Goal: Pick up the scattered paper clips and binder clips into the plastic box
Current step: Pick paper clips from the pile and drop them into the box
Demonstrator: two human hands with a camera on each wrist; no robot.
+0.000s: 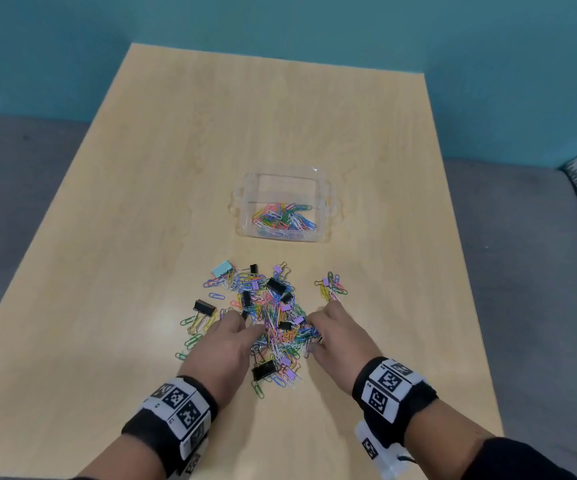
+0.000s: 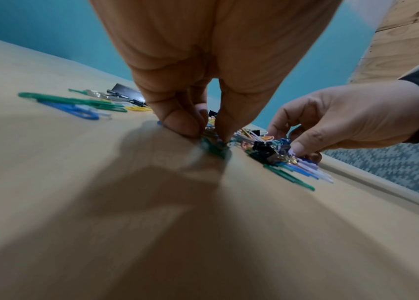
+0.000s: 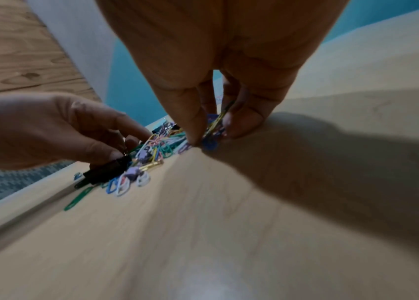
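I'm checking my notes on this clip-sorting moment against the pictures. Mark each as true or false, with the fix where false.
1. The plastic box already holds paper clips. True.
2. The box contains black binder clips. False: only coloured paper clips show inside.
3. Both the left hand and right hand are at the clip pile. True.
4. The box sits nearer the person than the pile. False: it lies beyond the pile.
5. The teal binder clip lies at the pile's far left edge. True.
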